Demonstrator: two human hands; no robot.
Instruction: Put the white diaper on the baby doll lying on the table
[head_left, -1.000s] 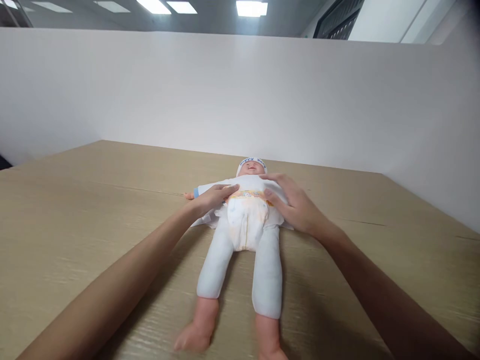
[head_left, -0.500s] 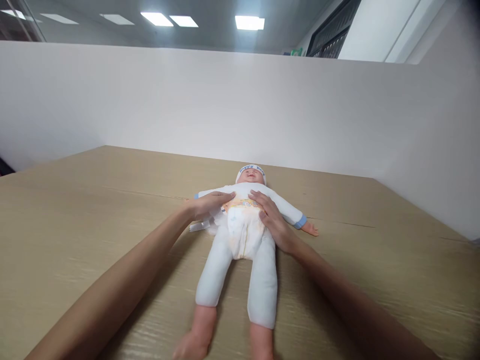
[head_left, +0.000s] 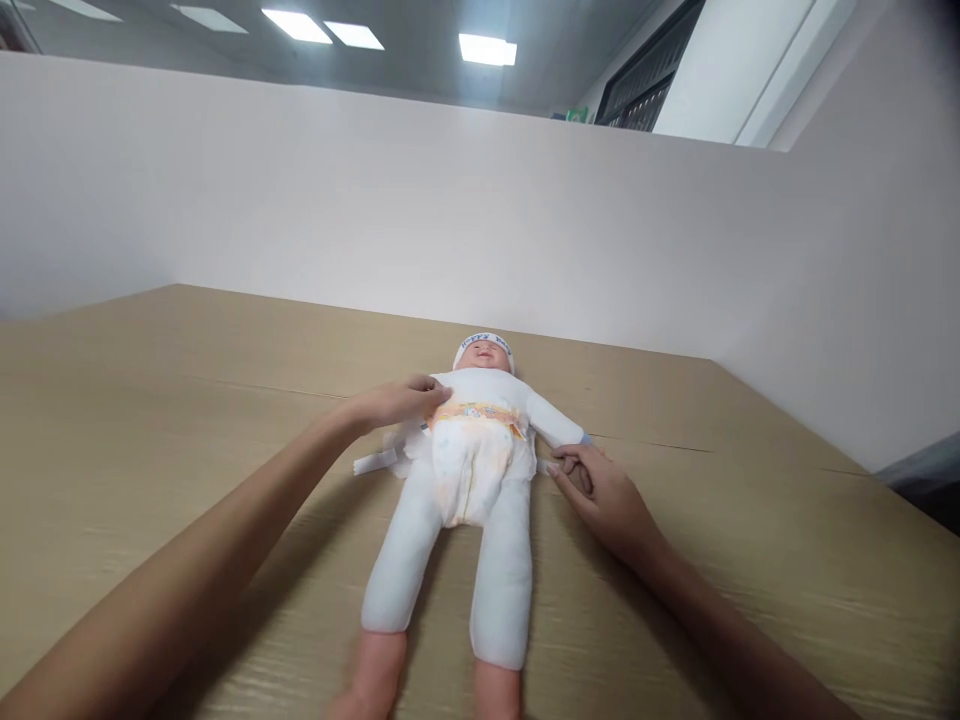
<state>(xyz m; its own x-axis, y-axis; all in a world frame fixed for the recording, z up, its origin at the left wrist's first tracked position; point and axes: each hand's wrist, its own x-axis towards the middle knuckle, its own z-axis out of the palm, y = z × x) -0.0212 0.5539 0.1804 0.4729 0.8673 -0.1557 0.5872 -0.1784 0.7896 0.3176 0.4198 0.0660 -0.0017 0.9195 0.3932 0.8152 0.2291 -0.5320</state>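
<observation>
A baby doll (head_left: 484, 388) in a white suit and printed headband lies on its back, feet toward me. A white diaper (head_left: 472, 465) with an orange printed waistband covers its hips. At the waistband's left end, my left hand (head_left: 401, 402) has its fingers and thumb closed on the diaper's upper edge; part of the grip is hidden. Out to the right side, my right hand (head_left: 604, 490) pinches the diaper's white fastening tab (head_left: 546, 466), beside the doll's sleeve. The other tab (head_left: 375, 461) sticks out loose on the left, below my left wrist.
The doll lies on a wood-coloured tabletop (head_left: 225, 430) with thin seams. A white partition (head_left: 375, 200) rises behind the table and along the right. A dark object (head_left: 926, 480) shows past the table's right edge.
My right hand has left the diaper's front, moved outward to the right and pinched the tab there. My left hand stays at the waistband, fingers more curled. The view has shifted and tilted slightly.
</observation>
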